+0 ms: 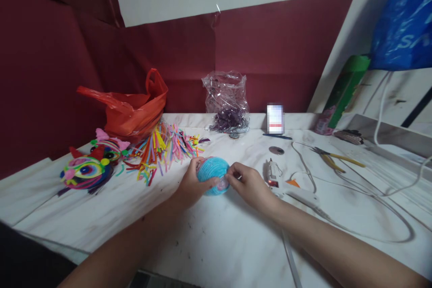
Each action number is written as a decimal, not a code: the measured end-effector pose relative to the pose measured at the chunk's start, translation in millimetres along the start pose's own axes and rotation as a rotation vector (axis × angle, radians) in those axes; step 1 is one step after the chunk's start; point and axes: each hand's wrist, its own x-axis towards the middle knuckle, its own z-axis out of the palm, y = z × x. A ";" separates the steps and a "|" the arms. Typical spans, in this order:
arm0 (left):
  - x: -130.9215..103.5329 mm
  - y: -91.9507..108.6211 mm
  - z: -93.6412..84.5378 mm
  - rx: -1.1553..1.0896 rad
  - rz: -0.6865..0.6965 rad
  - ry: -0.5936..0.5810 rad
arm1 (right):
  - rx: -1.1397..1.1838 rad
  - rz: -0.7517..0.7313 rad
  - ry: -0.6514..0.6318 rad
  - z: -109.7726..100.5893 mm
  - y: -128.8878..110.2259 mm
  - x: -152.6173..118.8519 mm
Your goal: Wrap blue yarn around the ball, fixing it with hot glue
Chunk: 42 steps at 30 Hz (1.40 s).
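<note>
The blue ball (213, 170) is in the middle of the frame, just over the tabletop (216, 238) or on it; I cannot tell which. It is round, so no long side shows. Its blue lines go mostly side to side, and a pink patch (222, 183) sits at its lower right, by the right hand (251, 184). The left hand (191, 185) has its grip clamped on the ball, fingers at the far left side and thumb across the front. The right hand's grip has its tips close together, touching the ball's right side; I cannot tell if they pinch a tiny thing. Near the left hand lie lots of bright strips (162, 146), with a red bag (133, 110) behind them and two bright toys (88, 171) farther left. Behind the ball stands a see-through bag (227, 108), against the dark red wall sheet (273, 49). Just right of the right hand, the glue gun (274, 175) and its white cord (371, 237) are in the way, with pliers (332, 157) farther right. The tabletop's near edge slants across the lower left, and there is bare white room in front of the ball, between the two arms.
</note>
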 end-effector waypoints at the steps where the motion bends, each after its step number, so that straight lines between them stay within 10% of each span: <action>1: 0.3 -1.0 -0.3 0.005 0.010 -0.007 | 0.002 0.004 0.003 -0.5 0.9 0.4; 42: 2.8 1.6 -2.4 -0.080 -0.044 -0.062 | -0.057 -0.040 -0.034 -2.7 0.2 0.5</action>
